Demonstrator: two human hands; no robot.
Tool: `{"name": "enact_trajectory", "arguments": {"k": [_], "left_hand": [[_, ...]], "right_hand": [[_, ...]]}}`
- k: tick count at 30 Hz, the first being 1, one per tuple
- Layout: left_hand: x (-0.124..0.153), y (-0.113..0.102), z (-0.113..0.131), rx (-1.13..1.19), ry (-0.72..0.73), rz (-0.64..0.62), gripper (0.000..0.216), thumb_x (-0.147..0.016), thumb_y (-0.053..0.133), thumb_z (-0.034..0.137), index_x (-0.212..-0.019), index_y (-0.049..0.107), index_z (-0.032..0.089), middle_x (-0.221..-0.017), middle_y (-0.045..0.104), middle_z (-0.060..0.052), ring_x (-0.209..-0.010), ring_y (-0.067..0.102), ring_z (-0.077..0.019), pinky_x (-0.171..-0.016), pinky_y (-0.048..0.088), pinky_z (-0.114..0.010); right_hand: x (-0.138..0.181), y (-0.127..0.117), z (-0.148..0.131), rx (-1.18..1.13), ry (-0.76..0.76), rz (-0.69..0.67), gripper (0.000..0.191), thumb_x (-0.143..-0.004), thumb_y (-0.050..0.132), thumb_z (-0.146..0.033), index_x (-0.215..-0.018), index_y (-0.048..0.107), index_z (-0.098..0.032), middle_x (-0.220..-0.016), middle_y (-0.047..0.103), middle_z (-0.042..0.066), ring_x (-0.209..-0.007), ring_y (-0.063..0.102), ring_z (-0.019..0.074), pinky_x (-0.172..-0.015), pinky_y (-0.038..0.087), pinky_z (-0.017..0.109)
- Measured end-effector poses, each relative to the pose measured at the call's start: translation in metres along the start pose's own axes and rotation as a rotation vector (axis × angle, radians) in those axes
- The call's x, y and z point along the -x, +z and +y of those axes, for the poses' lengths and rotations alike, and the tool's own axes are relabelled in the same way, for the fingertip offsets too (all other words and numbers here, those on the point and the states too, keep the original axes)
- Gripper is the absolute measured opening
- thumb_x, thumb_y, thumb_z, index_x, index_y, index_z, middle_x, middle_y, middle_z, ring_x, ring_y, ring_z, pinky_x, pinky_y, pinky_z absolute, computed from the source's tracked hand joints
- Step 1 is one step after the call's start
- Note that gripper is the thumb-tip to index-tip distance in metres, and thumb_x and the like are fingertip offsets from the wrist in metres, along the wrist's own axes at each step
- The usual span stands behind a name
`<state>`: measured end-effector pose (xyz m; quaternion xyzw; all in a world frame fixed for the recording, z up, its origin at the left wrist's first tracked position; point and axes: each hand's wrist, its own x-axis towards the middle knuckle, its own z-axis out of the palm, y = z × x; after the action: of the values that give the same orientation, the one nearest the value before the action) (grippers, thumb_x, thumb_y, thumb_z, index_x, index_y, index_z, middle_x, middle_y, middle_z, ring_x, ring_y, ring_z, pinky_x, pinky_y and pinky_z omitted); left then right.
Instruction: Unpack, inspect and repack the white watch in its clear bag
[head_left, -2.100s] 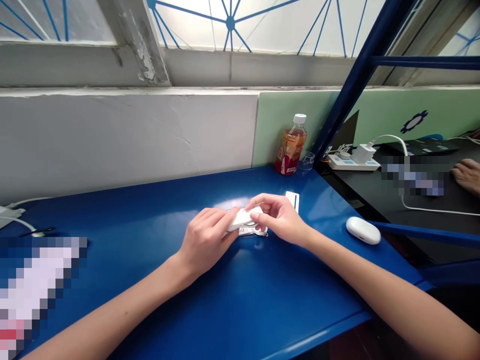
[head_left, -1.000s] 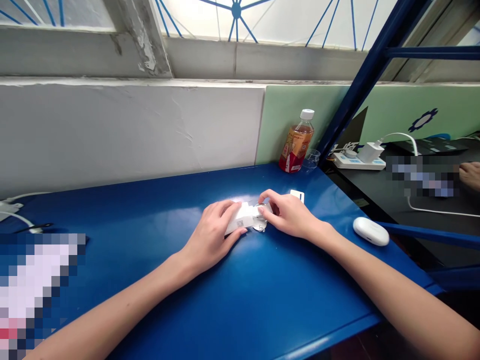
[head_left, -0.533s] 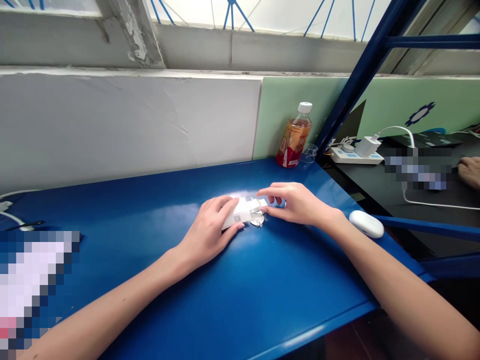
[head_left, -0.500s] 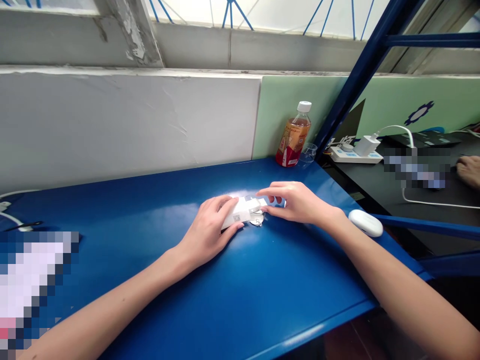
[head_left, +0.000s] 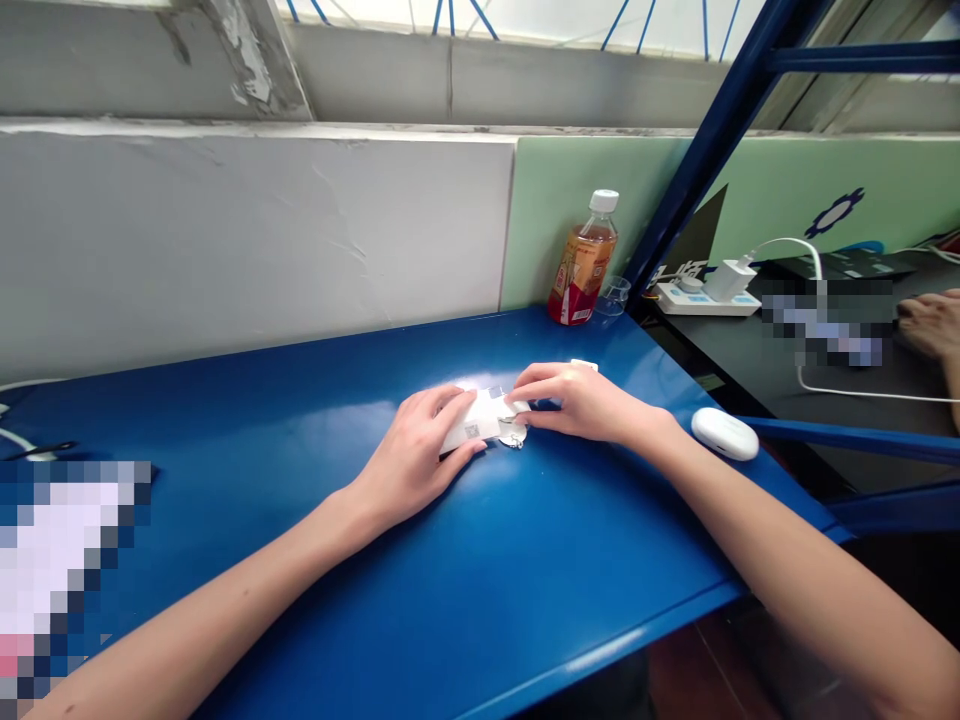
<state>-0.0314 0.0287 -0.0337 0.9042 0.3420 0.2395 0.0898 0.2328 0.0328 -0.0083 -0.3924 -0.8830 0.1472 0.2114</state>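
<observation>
1. The glossy blue metal table (head_left: 525,600) bears everything.
2. The left hand (head_left: 412,455) curls over the small white cardboard box (head_left: 480,418), pinning it at mid-table.
3. The right hand (head_left: 589,405) pinches the box's right end.
4. The box's 1 square code sticker (head_left: 472,431) is unreadable.
5. A hard tug could flick the small clear packet (head_left: 513,437) beneath away across the slick top.

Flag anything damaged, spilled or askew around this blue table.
Paint is peeling off the window pillar above the grey wall. Nothing is spilled: the bottle stands upright and capped. The left hand and right hand hold a white box.
</observation>
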Motion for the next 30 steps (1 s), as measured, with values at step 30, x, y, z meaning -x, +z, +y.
{"name": "enact_trajectory", "arguments": {"k": [30], "left_hand": [[-0.001, 0.002, 0.001, -0.022, 0.002, -0.036, 0.045, -0.098, 0.053, 0.039, -0.137, 0.051, 0.015, -0.133, 0.057, -0.018, -0.123, 0.054, -0.0325, -0.103, 0.045, -0.049]], "right_hand": [[0.001, 0.015, -0.026, -0.318, 0.165, -0.025, 0.058, -0.088, 0.052, -0.013, -0.145, 0.042, -0.018, -0.105, 0.076, 0.006, -0.076, 0.068, 0.0161, -0.066, 0.049, 0.028]]}}
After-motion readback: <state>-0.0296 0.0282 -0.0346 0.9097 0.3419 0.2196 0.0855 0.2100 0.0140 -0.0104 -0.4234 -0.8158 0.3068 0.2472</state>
